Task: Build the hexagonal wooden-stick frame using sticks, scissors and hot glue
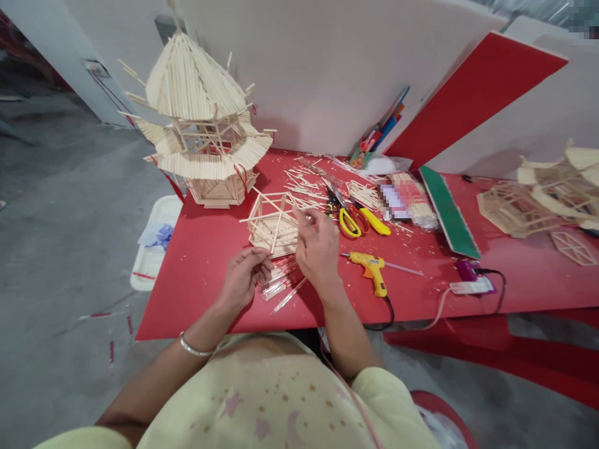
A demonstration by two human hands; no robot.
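A small many-sided frame of thin wooden sticks (262, 232) rests on the red table in front of me. At its near edge, the curled fingers of my left hand (243, 274) pinch the lower end of a slanting wooden stick (276, 234). My right hand (318, 246) is closed at the frame's right side, thumb and forefinger together by a stick end; what lies between those fingertips is too small to make out. Clear glue sticks (276, 288) lie under and between my hands. A yellow glue gun (369, 267) is to the right of my right hand.
A tall stick pagoda (196, 143) stands at the back left. Scissors (349, 221), a yellow-handled cutter (374, 219) and loose sticks (304, 187) lie behind my right hand. Farther right are a green board (449, 212), a power strip (472, 285) and another stick model (515, 199).
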